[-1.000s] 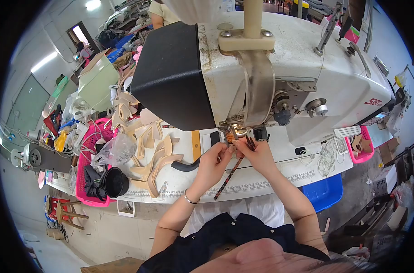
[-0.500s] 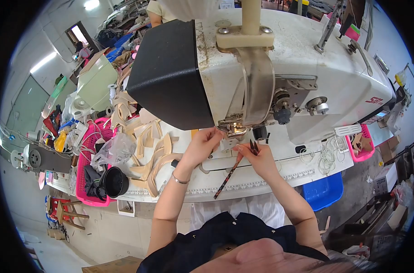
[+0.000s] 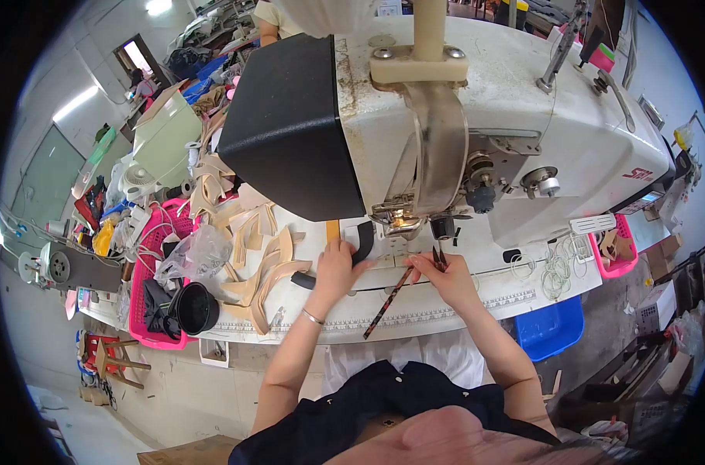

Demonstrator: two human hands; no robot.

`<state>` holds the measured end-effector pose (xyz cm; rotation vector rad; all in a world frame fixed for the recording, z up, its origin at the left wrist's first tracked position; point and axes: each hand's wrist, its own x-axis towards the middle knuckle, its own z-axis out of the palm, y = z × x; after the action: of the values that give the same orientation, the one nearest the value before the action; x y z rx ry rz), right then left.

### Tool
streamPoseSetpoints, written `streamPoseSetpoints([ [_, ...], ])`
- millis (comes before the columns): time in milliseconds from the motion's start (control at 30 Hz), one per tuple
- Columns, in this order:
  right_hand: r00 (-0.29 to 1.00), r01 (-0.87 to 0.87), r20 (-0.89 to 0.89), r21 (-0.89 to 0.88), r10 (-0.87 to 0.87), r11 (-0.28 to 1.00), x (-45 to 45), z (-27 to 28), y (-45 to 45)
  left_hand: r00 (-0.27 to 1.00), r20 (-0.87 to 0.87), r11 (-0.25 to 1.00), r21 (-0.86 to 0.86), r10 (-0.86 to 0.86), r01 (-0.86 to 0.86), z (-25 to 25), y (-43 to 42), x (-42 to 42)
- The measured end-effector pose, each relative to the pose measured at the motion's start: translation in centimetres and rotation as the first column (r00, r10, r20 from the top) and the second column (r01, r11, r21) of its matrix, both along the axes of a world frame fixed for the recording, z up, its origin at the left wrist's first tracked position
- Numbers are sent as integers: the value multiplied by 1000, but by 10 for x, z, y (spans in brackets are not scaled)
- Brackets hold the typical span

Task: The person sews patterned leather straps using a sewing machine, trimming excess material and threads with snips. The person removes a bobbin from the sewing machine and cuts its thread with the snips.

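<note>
A white sewing machine point(image 3: 538, 178) with a black end cover fills the upper middle, its lamp lit over the needle area. My left hand point(image 3: 336, 273) lies on a curved black strip point(image 3: 362, 242) left of the needle area, fingertips near a yellow tape point(image 3: 333, 231). Whether the fingers grip the strip cannot be made out. To the right, my right hand point(image 3: 445, 280) is closed round small dark scissors point(image 3: 439, 257), their tips pointing up. A thin patterned strip point(image 3: 386, 304) runs from its fingertips down to the table edge.
Curved beige pieces point(image 3: 271, 275) lie on the table at left, beside a pink basket point(image 3: 141, 302) and a black bowl point(image 3: 197, 308). Coiled clear cord point(image 3: 555, 271), another pink basket point(image 3: 622, 263) and a blue bin point(image 3: 551, 329) are at right. A co-worker's arm point(image 3: 268, 32) shows behind.
My left hand has moved from the needle area down and left onto the black strip. My right hand has shifted slightly right and down, still holding the scissors.
</note>
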<state>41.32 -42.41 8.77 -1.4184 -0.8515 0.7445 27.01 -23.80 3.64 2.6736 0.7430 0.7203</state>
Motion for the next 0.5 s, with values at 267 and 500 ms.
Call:
streamPoseSetpoints([
  [267,958,-255,-185,-184,221,949,-17,-22,11,914,404,907,-397,37,139,44,-49,-33],
  [500,711,-420,-635,-41,301,906,-34,-9,13,533,551,401,-350,-643,846,58,-86,-62],
])
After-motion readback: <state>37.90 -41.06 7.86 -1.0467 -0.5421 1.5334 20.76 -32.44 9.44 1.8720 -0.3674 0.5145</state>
